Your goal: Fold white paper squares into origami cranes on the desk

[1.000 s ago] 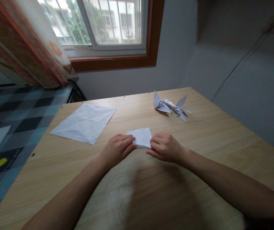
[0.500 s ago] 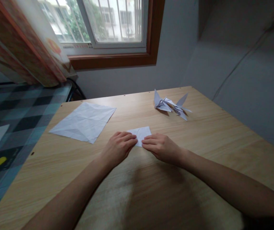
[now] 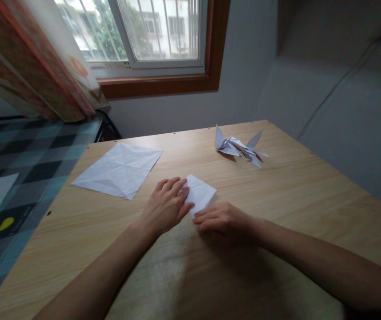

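A small folded piece of white paper point(image 3: 201, 192) lies on the wooden table in front of me, turned with its corners pointing up and right. My left hand point(image 3: 168, 202) rests over its left side, fingers spread and lying flat on it, thumb apart near the lower corner. At that lower corner is my right hand point(image 3: 222, 220), its fingers together and bent, touching the paper's tip. The right thumb is hidden beneath the fingers.
A larger creased white sheet point(image 3: 120, 171) lies flat at the back left of the table point(image 3: 293, 191). Folded paper cranes point(image 3: 240, 146) sit at the back right. A checkered surface point(image 3: 43, 155) with papers adjoins on the left, below a window.
The folded paper has been turned so a corner now points toward me. My left hand has spread its fingers over it; my right hand has moved down to the near corner.
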Demonstrator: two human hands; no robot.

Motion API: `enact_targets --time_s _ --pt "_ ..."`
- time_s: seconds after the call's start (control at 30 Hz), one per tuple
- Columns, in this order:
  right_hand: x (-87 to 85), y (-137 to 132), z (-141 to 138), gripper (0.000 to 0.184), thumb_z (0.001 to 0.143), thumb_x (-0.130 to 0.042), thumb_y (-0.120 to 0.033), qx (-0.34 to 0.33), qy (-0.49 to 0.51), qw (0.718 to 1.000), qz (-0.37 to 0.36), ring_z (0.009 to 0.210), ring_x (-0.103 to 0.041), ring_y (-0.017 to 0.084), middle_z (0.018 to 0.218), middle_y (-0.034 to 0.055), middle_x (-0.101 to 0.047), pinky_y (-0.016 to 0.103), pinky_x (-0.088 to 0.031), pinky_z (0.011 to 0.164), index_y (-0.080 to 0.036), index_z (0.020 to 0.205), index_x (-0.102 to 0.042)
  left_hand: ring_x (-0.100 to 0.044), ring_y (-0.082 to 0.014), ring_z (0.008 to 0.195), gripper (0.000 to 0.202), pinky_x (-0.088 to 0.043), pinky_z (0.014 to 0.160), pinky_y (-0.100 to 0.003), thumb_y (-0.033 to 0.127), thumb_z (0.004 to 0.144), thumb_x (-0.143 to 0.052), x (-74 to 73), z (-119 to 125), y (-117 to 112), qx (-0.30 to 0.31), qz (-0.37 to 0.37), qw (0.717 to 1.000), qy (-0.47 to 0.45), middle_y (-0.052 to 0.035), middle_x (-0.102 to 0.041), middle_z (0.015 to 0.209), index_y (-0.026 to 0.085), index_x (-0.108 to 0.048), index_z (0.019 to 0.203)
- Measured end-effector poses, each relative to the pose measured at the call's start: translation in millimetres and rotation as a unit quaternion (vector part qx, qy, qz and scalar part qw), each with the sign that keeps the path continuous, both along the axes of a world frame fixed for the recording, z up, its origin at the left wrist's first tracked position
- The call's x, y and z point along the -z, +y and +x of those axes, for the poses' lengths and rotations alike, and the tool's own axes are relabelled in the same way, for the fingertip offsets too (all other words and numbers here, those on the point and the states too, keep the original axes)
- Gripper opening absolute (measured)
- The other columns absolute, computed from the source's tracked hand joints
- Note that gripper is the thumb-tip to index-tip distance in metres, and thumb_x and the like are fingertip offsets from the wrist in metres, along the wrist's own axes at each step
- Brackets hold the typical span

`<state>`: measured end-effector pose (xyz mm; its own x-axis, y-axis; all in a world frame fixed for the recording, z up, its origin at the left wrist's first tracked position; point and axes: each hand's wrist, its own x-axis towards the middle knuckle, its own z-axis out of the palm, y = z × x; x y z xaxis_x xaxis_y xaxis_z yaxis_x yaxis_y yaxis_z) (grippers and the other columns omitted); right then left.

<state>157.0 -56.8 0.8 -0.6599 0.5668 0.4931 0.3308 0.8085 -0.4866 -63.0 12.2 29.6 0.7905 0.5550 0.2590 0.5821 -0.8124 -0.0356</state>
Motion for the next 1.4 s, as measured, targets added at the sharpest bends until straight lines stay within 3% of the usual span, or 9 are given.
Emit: enact_targets --time_s 0.1,0.23,0.3,0.57,0.87,1.13,1.2,1.3,1.4 --pt "0.4 2.2 -4.8 0.025 0.088 -0.050 -0.011 -0.070 0.056 0.996 -0.014 0.107 -0.068 0.018 0.110 0.0093 -0.074 0.033 -0.056 0.093 -0.020 0.104 -0.066 -0.056 -0.0334 0.113 0.035 -0.043 0.095 -0.049 0.040 0.095 -0.053 0.3 -0.5 0.4 -0.021 -0.025 0.999 0.005 -0.0155 -0.065 0.118 0.016 -0.065 0.118" --pt "1.5 19.9 12.6 0.046 0.081 -0.047 -0.001 0.135 0.075 0.988 0.009 0.119 -0.061 0.024 0.126 0.0122 -0.067 0.047 -0.049 0.104 -0.021 0.118 -0.065 -0.056 -0.0307 0.113 0.038 -0.043 0.096 -0.047 0.039 0.096 -0.050 4.8 -3.2 4.2 0.010 -0.049 0.999 -0.004 -0.0130 -0.066 0.120 0.019 -0.062 0.126" --pt "2.5 29.7 25.1 0.050 0.082 -0.048 -0.002 0.174 0.046 0.984 -0.013 0.123 -0.058 0.025 0.130 0.0128 -0.064 0.051 -0.048 0.106 -0.022 0.126 -0.062 -0.056 -0.0307 0.119 0.038 -0.041 0.099 -0.047 0.038 0.097 -0.049 7.2 -4.1 5.8 0.020 -0.060 0.998 -0.013 -0.0121 -0.065 0.126 0.020 -0.061 0.128" --pt "0.8 44.0 43.2 0.041 0.085 -0.052 -0.006 0.103 -0.006 0.994 -0.031 0.124 -0.058 0.026 0.127 0.0129 -0.067 0.051 -0.047 0.105 -0.020 0.120 -0.068 -0.046 -0.0324 0.137 0.046 -0.033 0.110 -0.056 0.029 0.099 -0.038 8.0 -4.8 6.1 0.014 -0.110 0.994 0.024 -0.0100 -0.053 0.147 0.020 -0.053 0.141" --pt "1.7 47.3 46.4 0.017 0.093 -0.059 -0.020 0.098 -0.009 0.995 -0.022 0.122 -0.058 0.026 0.124 0.0102 -0.069 0.049 -0.045 0.104 -0.022 0.103 -0.072 -0.038 -0.0358 0.143 0.056 -0.028 0.114 -0.062 0.041 0.094 -0.048 7.5 -7.3 6.8 0.024 -0.147 0.988 0.026 -0.0113 -0.045 0.153 0.020 -0.046 0.147" --pt "-3.6 42.5 12.1 0.008 0.085 -0.071 -0.021 0.302 -0.078 0.950 0.000 0.092 -0.061 0.026 0.094 0.0099 -0.069 0.041 -0.050 0.081 -0.016 0.090 -0.067 -0.038 -0.0311 0.143 0.050 -0.028 0.116 -0.057 0.046 0.100 -0.039 11.7 -6.0 8.4 0.010 -0.143 0.989 0.020 -0.0072 -0.048 0.152 0.023 -0.049 0.144" --pt "-3.3 38.1 6.2 0.009 0.088 -0.069 -0.020 0.282 -0.098 0.952 0.069 0.096 -0.062 0.026 0.100 0.0109 -0.070 0.041 -0.050 0.084 -0.017 0.096 -0.068 -0.039 -0.0318 0.143 0.053 -0.028 0.115 -0.058 0.047 0.099 -0.043 11.2 -5.4 7.2 0.008 -0.135 0.990 0.027 -0.0079 -0.047 0.153 0.022 -0.048 0.145" --pt "-0.5 29.4 3.8 0.014 0.096 -0.055 -0.015 0.134 -0.132 0.967 0.172 0.100 -0.065 0.022 0.105 0.0102 -0.073 0.036 -0.051 0.088 -0.016 0.100 -0.069 -0.040 -0.0321 0.142 0.052 -0.030 0.114 -0.058 0.046 0.098 -0.045 9.6 -4.4 5.8 0.007 -0.131 0.991 0.034 -0.0085 -0.048 0.152 0.021 -0.050 0.143" --pt "2.7 24.5 10.6 0.021 0.097 -0.050 -0.012 0.089 -0.145 0.967 0.192 0.103 -0.068 0.022 0.110 0.0111 -0.074 0.033 -0.054 0.089 -0.012 0.106 -0.069 -0.041 -0.0324 0.142 0.052 -0.030 0.114 -0.058 0.046 0.098 -0.046 8.8 -4.3 5.6 0.005 -0.127 0.991 0.035 -0.0093 -0.049 0.151 0.021 -0.050 0.142"
